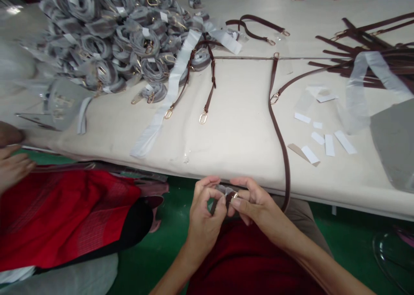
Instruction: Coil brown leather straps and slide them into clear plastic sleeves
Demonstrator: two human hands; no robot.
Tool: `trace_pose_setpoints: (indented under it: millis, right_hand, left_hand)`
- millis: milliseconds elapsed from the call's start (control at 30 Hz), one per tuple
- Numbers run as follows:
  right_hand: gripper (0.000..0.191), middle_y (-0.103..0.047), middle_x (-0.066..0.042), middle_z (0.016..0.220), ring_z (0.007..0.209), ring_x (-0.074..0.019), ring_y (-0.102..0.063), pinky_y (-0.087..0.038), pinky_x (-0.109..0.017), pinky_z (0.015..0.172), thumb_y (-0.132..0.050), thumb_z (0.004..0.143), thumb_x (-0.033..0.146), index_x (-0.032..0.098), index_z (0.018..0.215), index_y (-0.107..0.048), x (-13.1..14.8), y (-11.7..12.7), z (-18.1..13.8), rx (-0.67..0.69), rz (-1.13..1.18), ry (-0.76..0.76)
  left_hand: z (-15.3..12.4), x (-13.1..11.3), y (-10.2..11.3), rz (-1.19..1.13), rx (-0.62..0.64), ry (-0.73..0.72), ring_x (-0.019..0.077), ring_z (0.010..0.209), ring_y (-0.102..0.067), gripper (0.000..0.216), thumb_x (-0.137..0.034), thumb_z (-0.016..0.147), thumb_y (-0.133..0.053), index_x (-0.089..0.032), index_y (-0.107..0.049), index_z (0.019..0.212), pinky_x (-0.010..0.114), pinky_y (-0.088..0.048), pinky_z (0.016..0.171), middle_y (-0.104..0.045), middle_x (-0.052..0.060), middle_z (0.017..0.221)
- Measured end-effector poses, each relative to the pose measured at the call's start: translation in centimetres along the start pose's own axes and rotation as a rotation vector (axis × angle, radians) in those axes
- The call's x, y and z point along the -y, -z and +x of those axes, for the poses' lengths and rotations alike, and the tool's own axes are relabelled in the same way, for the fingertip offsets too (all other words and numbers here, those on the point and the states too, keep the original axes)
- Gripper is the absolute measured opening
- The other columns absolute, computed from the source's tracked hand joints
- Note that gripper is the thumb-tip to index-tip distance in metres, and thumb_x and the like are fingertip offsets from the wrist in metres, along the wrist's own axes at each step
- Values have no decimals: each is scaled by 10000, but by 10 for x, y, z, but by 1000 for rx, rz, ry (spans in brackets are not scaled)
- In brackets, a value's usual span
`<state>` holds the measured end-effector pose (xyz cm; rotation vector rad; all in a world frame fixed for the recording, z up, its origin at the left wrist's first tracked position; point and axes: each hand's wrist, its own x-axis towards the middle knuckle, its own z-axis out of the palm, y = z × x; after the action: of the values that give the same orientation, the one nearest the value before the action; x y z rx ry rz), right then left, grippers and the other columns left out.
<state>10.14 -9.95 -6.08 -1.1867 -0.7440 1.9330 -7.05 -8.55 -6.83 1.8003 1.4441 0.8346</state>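
Just in front of the table edge, my left hand (207,213) pinches a brown strap (229,196) together with a bit of clear plastic film (221,188). My right hand (255,205) grips the same strap by its gold-coloured metal fitting (235,195), thumb and fingers pressed together. The fingers partly hide the strap's folded end. A long brown strap (278,129) hangs from the table down past my right hand; whether it joins the held piece cannot be seen.
Rolled straps in grey wrapping (142,40) are heaped at the back left. Brown straps with gold clasps (203,117) lie mid-table, more strap ends (352,53) at the right. White paper labels (329,145) and plastic strips (155,127) lie about. A co-worker's hand (14,167) is at the left.
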Motion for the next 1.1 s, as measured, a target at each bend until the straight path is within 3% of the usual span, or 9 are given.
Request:
trace_pose_setpoints:
  millis: [67,200,367,500,567,867,1000,1100]
  right_hand:
    - [482,-643,17,763,587,-123,-480,-359,-248,560,-571,894,420,192,1294,-428,-1,1,-1,-3,-154,25]
    - [439,-707,-40,883,902,-219,-659,-462,-322,782,-529,922,265,232,1354,-458,5,4,-2,-41,-603,96]
    - [448,-719,-15,840,823,-192,-673,-488,-307,761,-511,927,261,203,1366,-442,15,7,-1,31,-508,55]
    - [526,-726,-96,1112,973,-280,-688,-475,-392,836,-526,909,261,234,1424,-424,26,7,-10,-30,-860,72]
    - [529,-729,-97,1098,942,-299,-697,-469,-399,809,-508,910,246,248,1431,-422,33,6,-12,-20,-973,65]
    - [530,-714,-25,847,825,-209,-660,-455,-309,774,-478,849,136,221,1372,-461,40,1,-4,51,-771,-37]
    - [486,-709,-68,925,851,-235,-641,-431,-351,795,-472,835,137,209,1314,-499,33,0,-5,-39,-915,14]
    - [441,-668,-3,758,703,-186,-597,-422,-315,712,-472,822,143,222,1254,-509,28,0,-2,-80,-777,26]
  left_hand:
    - [-2,-2,-1,29,3,-63,200,1161,-561,141,-139,911,-554,-220,-562,796,367,-503,986,-543,63,1213]
    - [-4,-5,-2,56,31,-161,196,1161,-558,141,-92,896,-544,-224,-554,848,357,-514,977,-544,69,1214]
    - [-2,-3,1,47,51,-127,200,1158,-564,133,-125,916,-540,-223,-576,835,357,-514,971,-537,74,1220]
    - [1,2,6,12,62,-40,207,1146,-577,151,-111,901,-541,-222,-575,803,379,-494,994,-548,66,1211]
    - [3,3,7,9,66,-33,208,1152,-573,148,-124,907,-552,-223,-576,800,378,-486,1001,-549,61,1208]
    - [0,-1,4,-20,75,-43,199,1136,-579,149,-131,906,-553,-225,-573,793,358,-493,988,-546,54,1209]
    - [-3,-1,-1,-34,82,-73,202,1136,-573,142,-116,899,-551,-221,-565,805,355,-502,973,-550,69,1202]
    - [-3,-1,-2,-67,85,-43,195,1130,-578,151,-107,895,-538,-222,-566,803,350,-494,982,-550,64,1204]
